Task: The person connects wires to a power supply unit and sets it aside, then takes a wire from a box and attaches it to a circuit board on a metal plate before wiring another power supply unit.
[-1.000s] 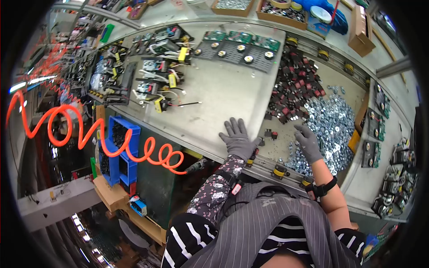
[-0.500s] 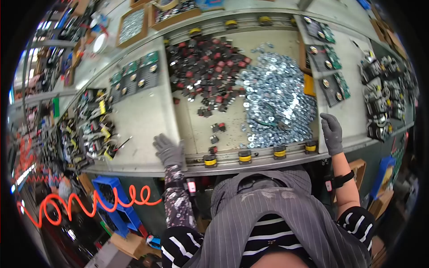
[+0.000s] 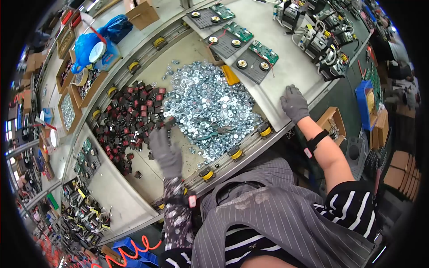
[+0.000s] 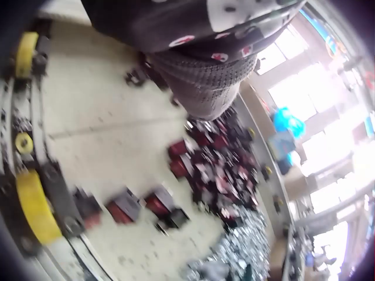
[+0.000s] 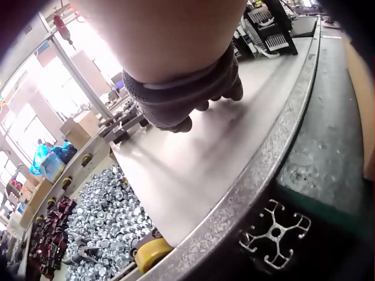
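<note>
My left hand (image 3: 166, 154), in a grey glove and blurred, is over the near edge of a heap of small black-and-red parts (image 3: 138, 107). Its fingers point forward, and nothing shows in them. In the left wrist view the sleeve and glove (image 4: 202, 96) hide most of that hand. A few loose black-and-red parts (image 4: 123, 206) lie nearer the rail. My gloved right hand (image 3: 295, 104) rests near the front edge of the right-hand pale board (image 3: 268, 96), holding nothing visible. Its fingertips (image 5: 234, 91) show against the board in the right wrist view.
Beside the heap lies a pile of shiny metal pieces (image 3: 210, 89) with teal-handled pliers (image 3: 216, 128) on it. Black plates (image 3: 252, 67) with green circuit boards sit on the right board. A rail with yellow rollers (image 3: 235, 153) runs along the front. Wired assemblies (image 3: 328, 44) stand far right.
The head view has swung to the right. My left hand has left the left board and is over the black-and-red parts; my right hand has moved from above the metal pieces to the right board.
</note>
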A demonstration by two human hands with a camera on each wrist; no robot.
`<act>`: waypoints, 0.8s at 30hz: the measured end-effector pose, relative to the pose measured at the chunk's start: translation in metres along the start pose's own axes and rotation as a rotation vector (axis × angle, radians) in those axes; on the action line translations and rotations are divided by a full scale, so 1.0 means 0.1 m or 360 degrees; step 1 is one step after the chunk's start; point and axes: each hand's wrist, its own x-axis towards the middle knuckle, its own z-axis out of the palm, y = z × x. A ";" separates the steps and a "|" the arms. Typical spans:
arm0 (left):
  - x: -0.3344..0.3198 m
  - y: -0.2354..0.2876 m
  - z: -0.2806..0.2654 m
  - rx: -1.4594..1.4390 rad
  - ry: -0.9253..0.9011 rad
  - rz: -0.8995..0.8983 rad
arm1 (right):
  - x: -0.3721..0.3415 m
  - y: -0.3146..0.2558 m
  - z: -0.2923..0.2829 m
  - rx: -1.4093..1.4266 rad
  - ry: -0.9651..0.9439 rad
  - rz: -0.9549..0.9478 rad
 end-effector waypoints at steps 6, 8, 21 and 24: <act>0.97 1.16 0.46 -0.0232 -0.0154 0.0514 | 0.00 0.00 -0.12 -0.0006 -0.0137 -0.0052; 1.14 1.28 0.62 -0.0225 -0.0166 0.0537 | -0.01 -0.01 -0.14 -0.0009 -0.0136 -0.0052; 0.79 1.68 0.53 -0.0415 -0.0320 0.0863 | -0.29 -0.48 -0.39 0.0202 -0.0339 -0.0394; 0.75 1.64 0.47 -0.0266 -0.0244 0.0861 | -0.34 -0.57 -0.44 0.0224 -0.0425 -0.0504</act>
